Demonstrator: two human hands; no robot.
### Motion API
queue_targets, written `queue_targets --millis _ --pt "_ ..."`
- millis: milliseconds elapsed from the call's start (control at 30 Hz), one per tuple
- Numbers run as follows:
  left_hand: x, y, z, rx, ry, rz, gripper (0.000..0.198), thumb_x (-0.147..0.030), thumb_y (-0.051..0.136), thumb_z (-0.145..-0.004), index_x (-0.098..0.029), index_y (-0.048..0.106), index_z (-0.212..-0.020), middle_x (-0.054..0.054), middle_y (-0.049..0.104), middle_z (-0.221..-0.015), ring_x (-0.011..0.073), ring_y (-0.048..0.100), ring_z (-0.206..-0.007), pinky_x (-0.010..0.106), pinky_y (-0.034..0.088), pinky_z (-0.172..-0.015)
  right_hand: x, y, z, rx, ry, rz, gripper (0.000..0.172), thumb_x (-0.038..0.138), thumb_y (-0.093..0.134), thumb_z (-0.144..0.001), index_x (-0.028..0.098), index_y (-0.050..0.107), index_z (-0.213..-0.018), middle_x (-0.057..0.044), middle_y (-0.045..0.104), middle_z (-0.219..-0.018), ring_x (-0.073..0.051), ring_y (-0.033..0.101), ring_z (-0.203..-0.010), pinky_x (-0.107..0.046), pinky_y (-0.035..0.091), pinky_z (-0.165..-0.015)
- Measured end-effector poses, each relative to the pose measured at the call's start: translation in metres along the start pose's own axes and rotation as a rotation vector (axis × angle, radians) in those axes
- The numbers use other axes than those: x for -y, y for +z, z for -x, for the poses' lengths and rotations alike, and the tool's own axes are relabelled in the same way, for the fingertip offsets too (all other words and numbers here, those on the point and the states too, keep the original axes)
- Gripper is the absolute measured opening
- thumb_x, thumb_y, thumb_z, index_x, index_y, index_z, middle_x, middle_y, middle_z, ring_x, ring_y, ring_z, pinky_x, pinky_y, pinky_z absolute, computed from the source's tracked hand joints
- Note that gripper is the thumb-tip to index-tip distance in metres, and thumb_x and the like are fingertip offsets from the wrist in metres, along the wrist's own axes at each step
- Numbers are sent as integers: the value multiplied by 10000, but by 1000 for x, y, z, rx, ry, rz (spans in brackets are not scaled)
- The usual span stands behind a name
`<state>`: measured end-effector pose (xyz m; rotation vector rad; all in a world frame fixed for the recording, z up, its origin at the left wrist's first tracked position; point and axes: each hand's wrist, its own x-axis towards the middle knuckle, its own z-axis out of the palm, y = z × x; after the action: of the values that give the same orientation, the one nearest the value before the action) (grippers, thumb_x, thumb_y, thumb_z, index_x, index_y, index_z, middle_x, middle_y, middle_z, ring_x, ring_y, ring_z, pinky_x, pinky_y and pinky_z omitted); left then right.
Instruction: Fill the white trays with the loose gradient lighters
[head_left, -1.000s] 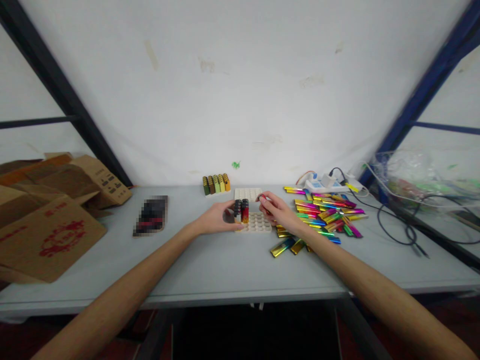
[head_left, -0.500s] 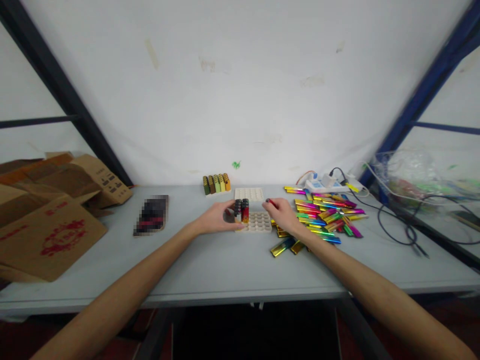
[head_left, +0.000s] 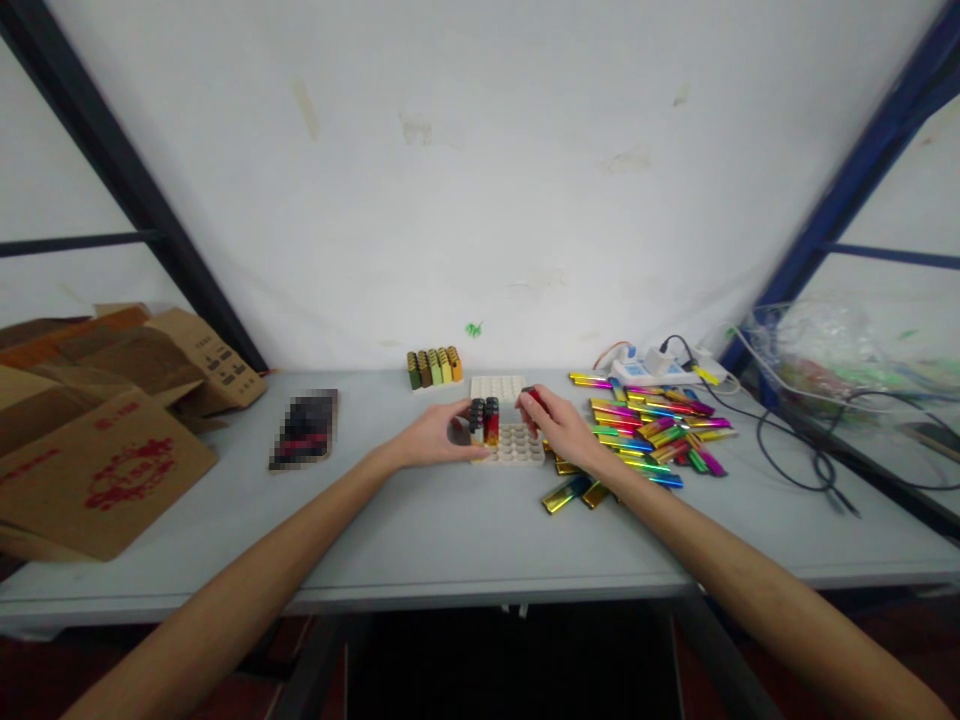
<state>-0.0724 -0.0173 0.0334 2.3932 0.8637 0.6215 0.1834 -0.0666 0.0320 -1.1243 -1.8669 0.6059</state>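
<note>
Toward the middle of the table lies a white tray [head_left: 517,445] with rows of round holes. Two rows of lighters [head_left: 491,422] stand upright at its left end, one dark and pale, the other red and yellow with black tops. My left hand [head_left: 435,437] curls round that end, thumb at the tray's front corner and fingers behind the lighters. Pinched in my right hand [head_left: 559,425] is a red lighter [head_left: 534,395], held above the right part of the tray. Its lower part is hidden by my fingers.
Shiny multicoloured lighters [head_left: 660,430] lie heaped at right. Behind are another white tray [head_left: 496,388] and a block of green-to-orange lighters [head_left: 435,368]. A power strip [head_left: 652,372], black cable [head_left: 795,480], pixelated dark object [head_left: 304,430] and cardboard box [head_left: 112,470] flank these.
My right hand has shifted slightly left and up, and more of the red lighter in it shows. My left hand stays at the tray's left end.
</note>
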Motion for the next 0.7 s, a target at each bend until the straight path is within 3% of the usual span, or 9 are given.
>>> queue_targets --millis 167,433,700 --pt "0 0 0 -2 -12 -4 631 -571 796 -742 -169 670 -1212 60 753 -1058 253 689 -906 341 564 -811 6 -1 0 78 -163 173 421 538 414 -1036 213 537 -799 -20 576 -791 -171 522 -750 -289 383 -705" --pt "7 1 -1 15 -18 17 687 -563 827 -707 -176 661 -1250 60 749 -1083 263 687 -957 359 561 -871 4 2 2 166 -78 189 448 570 470 -1015 210 544 -759 32 539 -606 -133 467 -567 -259 325 -590" --pt "7 0 -1 13 -24 33 717 -557 839 -688 -187 663 -1276 61 744 -1140 272 679 -985 380 555 -906 6 12 0 233 -171 270 347 486 504 -1036 198 632 -893 -33 673 -779 -159 549 -657 -271 370 -651"
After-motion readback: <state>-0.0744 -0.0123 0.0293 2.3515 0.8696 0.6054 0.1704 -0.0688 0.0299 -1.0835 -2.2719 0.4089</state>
